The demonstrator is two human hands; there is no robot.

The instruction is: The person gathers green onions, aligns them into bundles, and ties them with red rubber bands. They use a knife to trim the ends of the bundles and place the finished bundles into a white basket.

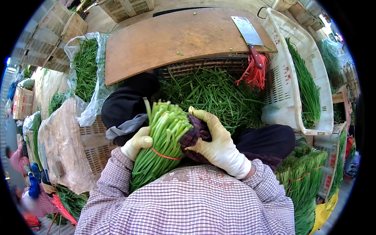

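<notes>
A thick bundle of green leafy stalks, like garlic chives [164,138], is tied with a red band [166,156] and rests tilted against my front, cut ends up. My gloved left hand [138,142] grips it from the left side. In my gloved right hand [216,142] is a dark plaid cloth [197,132], bunched against the bundle's right side near the cut ends. Beyond my knees lies a wooden board [176,38], with a cleaver [248,30] at its right end, its handle over the near edge. Red ties [255,73] hang below that handle.
Loose green trimmings [211,97] lie between my legs under the board. At right stands a white plastic crate [276,79] holding long greens [304,85]; tied bundles [302,176] are stacked below it. A plastic bag of greens [85,67] is at left. Other people [41,199] are at the far left.
</notes>
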